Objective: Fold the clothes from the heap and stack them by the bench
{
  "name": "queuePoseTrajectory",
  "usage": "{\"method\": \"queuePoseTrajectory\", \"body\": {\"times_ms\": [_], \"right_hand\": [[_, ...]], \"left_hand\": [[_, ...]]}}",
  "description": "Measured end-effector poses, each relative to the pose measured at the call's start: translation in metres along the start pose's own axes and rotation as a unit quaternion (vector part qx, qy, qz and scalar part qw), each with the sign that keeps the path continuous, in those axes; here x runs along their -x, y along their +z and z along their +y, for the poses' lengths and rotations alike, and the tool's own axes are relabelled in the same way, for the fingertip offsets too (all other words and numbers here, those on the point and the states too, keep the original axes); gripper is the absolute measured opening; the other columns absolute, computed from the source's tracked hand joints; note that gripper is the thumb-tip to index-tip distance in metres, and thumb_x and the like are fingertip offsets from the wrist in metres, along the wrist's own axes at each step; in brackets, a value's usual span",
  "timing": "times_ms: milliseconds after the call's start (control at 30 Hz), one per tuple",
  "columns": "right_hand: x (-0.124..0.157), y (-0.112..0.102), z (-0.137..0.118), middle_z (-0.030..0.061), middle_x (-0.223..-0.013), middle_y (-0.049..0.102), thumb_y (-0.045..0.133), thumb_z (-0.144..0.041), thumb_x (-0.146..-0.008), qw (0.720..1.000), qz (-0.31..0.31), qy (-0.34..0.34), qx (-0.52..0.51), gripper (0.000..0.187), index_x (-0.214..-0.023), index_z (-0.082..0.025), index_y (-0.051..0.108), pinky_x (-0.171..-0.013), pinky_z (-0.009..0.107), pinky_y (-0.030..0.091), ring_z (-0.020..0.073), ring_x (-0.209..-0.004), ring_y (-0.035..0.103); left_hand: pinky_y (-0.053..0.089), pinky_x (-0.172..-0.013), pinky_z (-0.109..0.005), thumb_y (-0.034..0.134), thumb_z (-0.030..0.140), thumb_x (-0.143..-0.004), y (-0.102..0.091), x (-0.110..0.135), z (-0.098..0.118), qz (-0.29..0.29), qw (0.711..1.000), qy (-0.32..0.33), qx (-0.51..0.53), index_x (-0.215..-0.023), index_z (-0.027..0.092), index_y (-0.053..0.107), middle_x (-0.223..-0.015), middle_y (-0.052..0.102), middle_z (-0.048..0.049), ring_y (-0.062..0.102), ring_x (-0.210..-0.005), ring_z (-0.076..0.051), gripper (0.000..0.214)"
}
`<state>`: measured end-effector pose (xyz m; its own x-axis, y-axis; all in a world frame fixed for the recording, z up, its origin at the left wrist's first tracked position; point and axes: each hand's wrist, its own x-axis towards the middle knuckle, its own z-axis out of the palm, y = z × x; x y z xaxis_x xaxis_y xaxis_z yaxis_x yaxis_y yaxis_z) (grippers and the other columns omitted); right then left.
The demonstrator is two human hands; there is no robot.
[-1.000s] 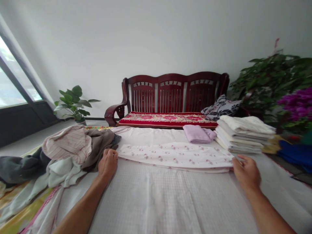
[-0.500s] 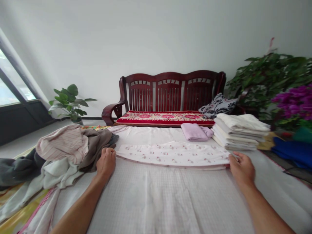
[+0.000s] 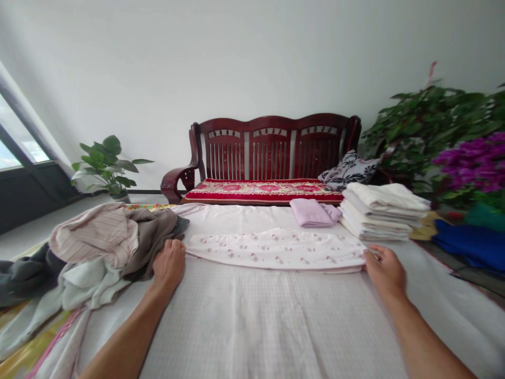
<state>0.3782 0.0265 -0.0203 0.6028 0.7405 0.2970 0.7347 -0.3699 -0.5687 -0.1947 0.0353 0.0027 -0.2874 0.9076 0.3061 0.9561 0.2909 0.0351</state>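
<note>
From my head, looking forward and down: both my bare hands are out in front of me over a pale checked sheet [image 3: 236, 326], with a long white printed cloth [image 3: 272, 250] stretched between them. The cloth lies sideways across the sheet as a narrow, folded strip, scattered with small reddish and grey figures, its near edge bowing slightly towards me. My left hand [image 3: 169, 263] is mostly closed, knuckles up, fingers curled onto the cloth's left end; the fingertips themselves are hidden from me. My right hand [image 3: 386, 268] pinches the right end between thumb and fingers, the other fingers loosely bent.

Just beside my left hand is a loose heap: a brown garment [image 3: 148, 237] nearest, then a pink striped garment [image 3: 94, 234], with a pale grey garment [image 3: 94, 284] in front and a dark grey garment [image 3: 27, 273] at the far left. Beyond the right half of the printed cloth sits a folded lilac cloth [image 3: 310, 213], and next to it, on its right, a neat stack of folded whites [image 3: 374, 218]. Behind the sheet stands a dark red wooden bench [image 3: 272, 150] with a red floral seat cover [image 3: 256, 190] and a patterned cushion [image 3: 349, 169] at its right end
</note>
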Motion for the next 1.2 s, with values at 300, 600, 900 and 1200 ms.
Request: {"method": "queuePoseTrajectory", "body": {"times_ms": [300,600,900,1200], "right_hand": [[0.008,-0.020,-0.019,0.0093,-0.110,0.072,0.046,-0.045,-0.084,0.994,-0.067,0.072,0.042,0.045,-0.120,-0.024,0.064,-0.071,0.036,0.046,0.0296,-0.091,0.066],[0.008,-0.022,-0.021,0.0146,-0.119,0.069,0.041,-0.064,-0.084,0.982,-0.124,0.032,0.140,0.060,-0.120,-0.023,0.066,-0.073,0.043,0.050,0.0359,-0.099,0.066],[0.002,-0.018,-0.018,0.0167,-0.115,0.070,0.045,-0.067,-0.079,0.985,-0.105,0.020,0.136,0.058,-0.110,-0.024,0.070,-0.067,0.048,0.051,0.0395,-0.093,0.067],[0.000,-0.017,-0.016,0.0167,-0.111,0.071,0.039,-0.066,-0.083,0.982,-0.124,0.024,0.143,0.058,-0.111,-0.024,0.069,-0.072,0.048,0.051,0.0381,-0.094,0.066]], "left_hand": [[0.045,-0.078,-0.039,0.027,0.034,-0.100,0.001,-0.001,-0.004,-0.040,0.997,0.049,-0.043,-0.100,0.018,0.061,-0.109,0.062,-0.0129,0.064,-0.095,-0.030,0.037],[0.043,-0.088,-0.038,0.041,0.041,-0.095,-0.002,0.003,-0.001,0.003,0.995,0.094,0.021,-0.103,0.025,0.067,-0.121,0.063,-0.0080,0.059,-0.107,-0.027,0.032],[0.044,-0.085,-0.033,0.041,0.037,-0.095,-0.002,-0.010,0.007,-0.001,0.995,0.069,0.071,-0.097,0.024,0.070,-0.115,0.067,-0.0068,0.062,-0.104,-0.026,0.032],[0.044,-0.088,-0.034,0.044,0.030,-0.092,0.012,-0.055,0.016,-0.052,0.991,0.116,0.036,-0.113,0.022,0.071,-0.116,0.065,-0.0124,0.060,-0.106,-0.028,0.035]]}}
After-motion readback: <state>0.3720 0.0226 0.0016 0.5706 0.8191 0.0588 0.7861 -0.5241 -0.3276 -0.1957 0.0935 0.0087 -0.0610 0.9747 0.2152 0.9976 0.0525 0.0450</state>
